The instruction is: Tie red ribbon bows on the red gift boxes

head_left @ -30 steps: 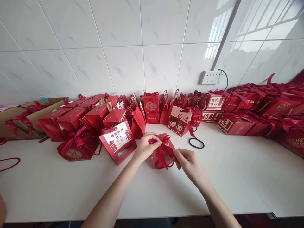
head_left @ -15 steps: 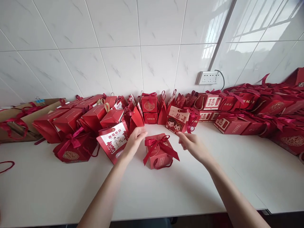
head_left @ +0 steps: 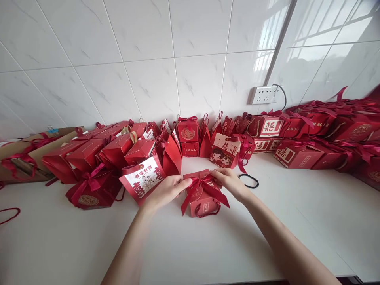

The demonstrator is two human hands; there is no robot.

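A small red gift box [head_left: 200, 202] with a rope handle on its near side stands on the white table [head_left: 237, 237]. A red ribbon bow [head_left: 204, 186] is tied on its top. My left hand [head_left: 172, 188] pinches the bow's left loop between thumb and fingers. At the loop's right end, my right hand [head_left: 227, 178] is closed on the ribbon. Just left of my left hand a red and white card-fronted bag [head_left: 145, 178] leans back. Behind my right hand stands a box with two cartoon figures [head_left: 224, 150].
Rows of red boxes [head_left: 86, 152] fill the back left, beside an open cardboard box [head_left: 56, 150]. More ribboned boxes [head_left: 308, 154] are stacked at the back right. A black loop [head_left: 248, 181] lies right of my right hand. A power strip [head_left: 265, 95] is on the tiled wall.
Both hands have moved inward to the bow and taken hold of its loops. The black loop now lies on the table to the right. The view has shifted slightly.
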